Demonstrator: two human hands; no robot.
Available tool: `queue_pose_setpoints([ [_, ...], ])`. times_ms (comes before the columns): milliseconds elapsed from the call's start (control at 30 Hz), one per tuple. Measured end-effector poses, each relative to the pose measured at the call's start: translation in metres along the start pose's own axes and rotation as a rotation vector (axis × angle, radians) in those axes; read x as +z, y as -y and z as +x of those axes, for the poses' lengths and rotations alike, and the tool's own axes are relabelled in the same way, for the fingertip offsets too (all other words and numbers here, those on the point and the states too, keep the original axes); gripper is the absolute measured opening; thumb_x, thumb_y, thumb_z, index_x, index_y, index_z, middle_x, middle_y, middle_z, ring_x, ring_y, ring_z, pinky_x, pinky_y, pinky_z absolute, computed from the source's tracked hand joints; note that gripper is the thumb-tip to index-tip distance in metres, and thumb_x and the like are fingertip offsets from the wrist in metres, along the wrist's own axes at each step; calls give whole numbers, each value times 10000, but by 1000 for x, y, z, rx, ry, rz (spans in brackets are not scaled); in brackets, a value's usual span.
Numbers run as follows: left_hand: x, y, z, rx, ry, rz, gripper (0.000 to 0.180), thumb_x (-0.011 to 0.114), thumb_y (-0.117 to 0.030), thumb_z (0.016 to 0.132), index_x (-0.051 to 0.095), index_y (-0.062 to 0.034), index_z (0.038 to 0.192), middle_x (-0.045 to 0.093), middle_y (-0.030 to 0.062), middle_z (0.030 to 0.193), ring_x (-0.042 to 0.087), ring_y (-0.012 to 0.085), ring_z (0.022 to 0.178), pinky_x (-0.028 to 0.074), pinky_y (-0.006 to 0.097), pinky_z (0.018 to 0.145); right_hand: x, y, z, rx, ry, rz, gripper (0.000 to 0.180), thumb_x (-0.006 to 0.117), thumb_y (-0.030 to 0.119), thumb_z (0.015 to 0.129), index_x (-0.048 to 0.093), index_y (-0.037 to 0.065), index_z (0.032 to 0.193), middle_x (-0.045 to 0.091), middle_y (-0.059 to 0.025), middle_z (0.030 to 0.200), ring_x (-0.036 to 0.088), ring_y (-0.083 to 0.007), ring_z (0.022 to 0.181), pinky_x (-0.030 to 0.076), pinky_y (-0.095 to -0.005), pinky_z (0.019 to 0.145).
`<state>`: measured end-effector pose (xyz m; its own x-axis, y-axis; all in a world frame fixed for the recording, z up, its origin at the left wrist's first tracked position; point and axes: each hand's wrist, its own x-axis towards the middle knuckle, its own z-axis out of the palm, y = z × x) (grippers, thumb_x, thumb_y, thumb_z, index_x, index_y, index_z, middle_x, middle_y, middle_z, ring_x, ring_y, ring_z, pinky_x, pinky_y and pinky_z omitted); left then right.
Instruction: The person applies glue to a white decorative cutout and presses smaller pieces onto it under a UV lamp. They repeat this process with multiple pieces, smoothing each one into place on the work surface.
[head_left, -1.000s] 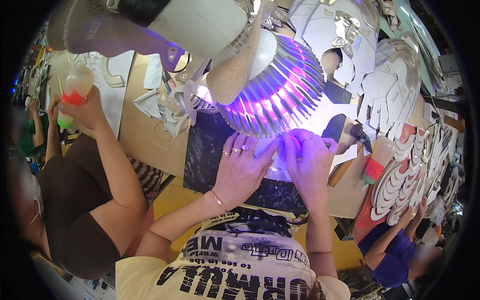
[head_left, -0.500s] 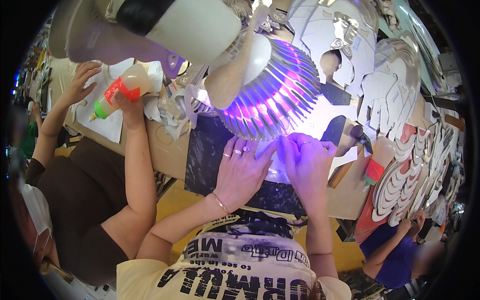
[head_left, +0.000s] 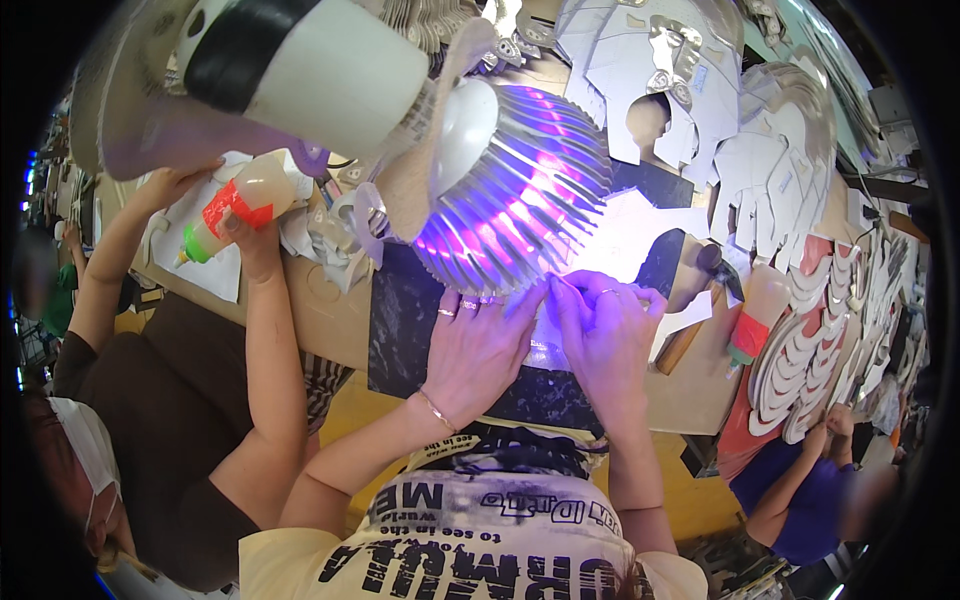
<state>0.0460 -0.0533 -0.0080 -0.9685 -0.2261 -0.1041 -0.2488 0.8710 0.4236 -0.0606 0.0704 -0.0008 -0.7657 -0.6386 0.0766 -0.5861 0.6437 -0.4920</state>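
Under a finned work lamp (head_left: 525, 195) glowing purple and white, my hands meet over a dark marbled slab (head_left: 400, 325). My left hand (head_left: 475, 350), wearing rings and a bracelet, has its thumb and forefinger drawn together beside the right; the lamp hides its other fingertips. On my right hand (head_left: 610, 335) the thumb and forefinger pinch close to the left fingertips. Whatever lies between the fingers is too small and washed out by light to name. A pale sheet (head_left: 545, 350) shows on the slab below the fingertips.
At left, a co-worker's hand (head_left: 255, 240) grips a squeeze bottle (head_left: 240, 205). Right of my hands are a hammer-like tool (head_left: 709, 260) and another squeeze bottle (head_left: 757, 315). Stacked white pattern pieces (head_left: 770, 180) stand behind; curved white pieces (head_left: 785, 375) lie far right, near another person.
The lamp sits farther left and slightly lower in the picture. My hands stay together, with a small shift of the fingers. The co-worker's other hand has moved up behind the bottle.
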Motion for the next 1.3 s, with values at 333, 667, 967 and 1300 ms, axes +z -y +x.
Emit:
queue_pose_setpoints([
  [333,-3,-1,1,23,20,60,559,654,-163,880,529,-213,1423,389,186,1495,442,362,1337,368,486,1048,-6,-14,4,109,-27,38,131,706,242,886,686,112,889,665,-3,809,620,-201,786,332,-410,873],
  [667,1,-1,0,37,1,93,562,657,-161,875,527,-198,1420,372,203,1502,429,380,1343,351,502,1057,-10,-23,11,58,27,-20,138,708,248,864,702,113,891,646,-20,810,611,-208,820,339,-421,884],
  [967,3,2,-1,43,7,81,571,659,-169,871,523,-206,1424,367,206,1510,420,387,1346,342,507,1057,-12,-31,14,68,94,76,155,719,230,857,703,81,897,638,-30,796,584,-204,756,343,-400,885],
  [1300,16,3,-1,71,-39,70,596,647,-116,864,512,-187,1440,336,259,1486,378,441,1358,320,556,1115,-12,-29,13,-24,74,-36,163,693,293,897,713,133,920,629,-19,815,595,-206,847,330,-448,922],
])
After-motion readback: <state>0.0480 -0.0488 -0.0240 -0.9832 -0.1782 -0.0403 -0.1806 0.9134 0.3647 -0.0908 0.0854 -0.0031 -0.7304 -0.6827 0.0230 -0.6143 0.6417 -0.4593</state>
